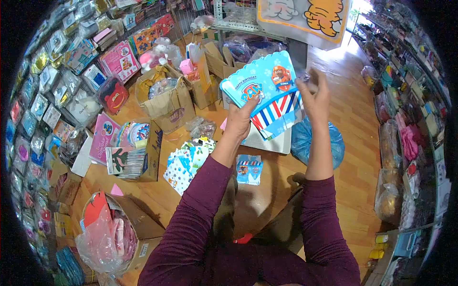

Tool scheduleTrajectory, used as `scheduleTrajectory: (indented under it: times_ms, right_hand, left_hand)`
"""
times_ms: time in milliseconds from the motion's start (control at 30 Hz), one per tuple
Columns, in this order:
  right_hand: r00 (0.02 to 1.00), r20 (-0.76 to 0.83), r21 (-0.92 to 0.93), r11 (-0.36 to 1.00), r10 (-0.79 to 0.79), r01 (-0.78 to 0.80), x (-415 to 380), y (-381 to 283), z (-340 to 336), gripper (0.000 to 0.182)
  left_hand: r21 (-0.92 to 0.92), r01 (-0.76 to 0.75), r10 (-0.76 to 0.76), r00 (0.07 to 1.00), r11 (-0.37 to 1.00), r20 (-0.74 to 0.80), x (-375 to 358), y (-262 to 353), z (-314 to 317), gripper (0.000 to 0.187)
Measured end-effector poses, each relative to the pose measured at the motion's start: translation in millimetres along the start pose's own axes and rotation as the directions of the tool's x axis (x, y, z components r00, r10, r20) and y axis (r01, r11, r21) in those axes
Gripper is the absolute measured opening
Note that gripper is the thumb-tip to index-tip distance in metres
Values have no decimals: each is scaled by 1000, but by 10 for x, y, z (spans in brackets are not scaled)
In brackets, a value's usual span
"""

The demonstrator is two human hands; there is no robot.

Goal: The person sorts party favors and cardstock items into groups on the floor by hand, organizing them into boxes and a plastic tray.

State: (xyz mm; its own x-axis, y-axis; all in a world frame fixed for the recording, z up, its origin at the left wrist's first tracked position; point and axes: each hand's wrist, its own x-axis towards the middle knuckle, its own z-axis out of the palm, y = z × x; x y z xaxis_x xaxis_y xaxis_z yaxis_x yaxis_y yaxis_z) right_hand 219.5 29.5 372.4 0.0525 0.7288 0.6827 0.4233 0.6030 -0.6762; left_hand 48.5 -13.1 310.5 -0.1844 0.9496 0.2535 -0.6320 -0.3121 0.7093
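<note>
A flat blue birthday party card [261, 81] with a scalloped top edge, "Happy Birthday" and "Paw" lettering and a cartoon dog is held up in front of me. My left hand [240, 118] grips its lower left part, thumb on the printed face. Beneath its blue part show red, white and blue stripes. At its right edge my right hand [316, 97] has thumb and fingers pinched, with a small shiny bit by the fingertips that I cannot make out. Below, on the floor, lies a small blue printed piece [249, 169] in matching colours.
Paw-print and dotted sheets [183, 164] lie left of my legs. Cardboard boxes [167, 102] of goods stand behind, one box [138, 224] with red items at lower left. A blue plastic bag [329, 145] sits right. Packed shelves line both sides.
</note>
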Motion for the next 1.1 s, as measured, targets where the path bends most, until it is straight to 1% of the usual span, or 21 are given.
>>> scheduleTrajectory:
  times_ms: [33, 67, 100, 167, 233, 267, 300, 367, 400, 433, 500, 567, 667, 700, 733, 767, 833, 867, 1000, 1067, 1100]
  right_hand:
    - [1000, 0, -1, 1000, 0, 0, 11, -97, -1, 55]
    - [969, -37, -92, 967, -243, 238, 19, -169, 9, 55]
    - [880, -51, -189, 870, -472, 456, 14, -239, 39, 55]
    - [828, 116, -47, 830, -548, 556, -137, -474, 190, 60]
    - [766, 362, -35, 814, -530, 580, -341, -558, 398, 62]
    - [724, 446, -48, 794, -526, 606, -422, -540, 496, 68]
    - [727, 443, -47, 797, -524, 603, -454, -486, 536, 68]
    - [687, 494, -82, 758, -533, 647, -465, -448, 583, 72]
    - [702, 497, -90, 775, -509, 626, -455, -430, 561, 76]
    - [699, 501, -88, 774, -510, 628, -458, -434, 531, 76]
    - [686, 513, -140, 738, -516, 661, -429, -447, 500, 76]
    - [695, 511, -127, 754, -507, 644, -423, -460, 471, 76]
    - [751, 474, -257, 743, -460, 618, -339, -417, 421, 75]
    - [772, 445, -316, 728, -453, 609, -279, -358, 380, 75]
    - [803, 413, -319, 757, -430, 570, -217, -291, 333, 71]
    - [799, 418, -316, 756, -432, 574, -174, -216, 287, 71]
    - [838, 323, -253, 814, -439, 523, -124, -99, 229, 68]
    - [836, 315, -225, 820, -450, 526, -115, -72, 225, 64]
    - [852, 305, -220, 839, -425, 497, -90, -6, 208, 63]
    - [882, 259, -371, 802, -395, 468, -24, 107, 141, 60]
    - [882, 258, -370, 803, -395, 468, 4, 165, 98, 60]
  left_hand:
    - [33, -18, 18, 1000, 999, -8, 10, -24, -12, 39]
    - [32, -17, 17, 1000, 999, -8, 7, -28, -8, 39]
    - [52, -1, 2, 1000, 999, -12, -1, -36, -2, 39]
    - [76, 21, -20, 1000, 997, -12, -33, -45, 40, 39]
    - [-25, -32, 34, 995, 999, 98, -83, -49, 79, 45]
    - [-254, 87, -77, 996, 963, 51, -97, -65, 41, 52]
    - [-250, 90, -79, 996, 964, 51, -101, -87, 10, 52]
    - [-125, 70, -64, 997, 990, 49, -138, -16, 74, 55]
    - [-67, 57, -54, 998, 996, 45, -156, -11, 95, 57]
    - [-70, 55, -53, 998, 996, 41, -171, -20, 99, 57]
    - [-59, -1, 6, 997, 998, 83, -143, -18, 119, 54]
    - [-49, -42, 48, 991, 998, 123, -156, -45, 138, 50]
    - [-43, -86, 92, 983, 995, 157, -162, -73, 161, 47]
    - [37, -72, 65, 987, 997, 149, -162, -87, 177, 41]
    - [117, -58, 41, 989, 992, 139, -166, -96, 204, 35]
    - [78, -54, 45, 994, 995, 102, -214, -81, 265, 27]
    - [131, 46, -64, 989, 990, 136, -223, -112, 252, 39]
    - [131, 46, -64, 989, 990, 137, -220, -122, 250, 39]
    - [129, 66, -84, 987, 989, 140, -228, -135, 294, 39]
    - [143, 67, -87, 986, 987, 141, -257, -98, 334, 38]
    - [182, 87, -115, 982, 980, 150, -282, -71, 360, 39]
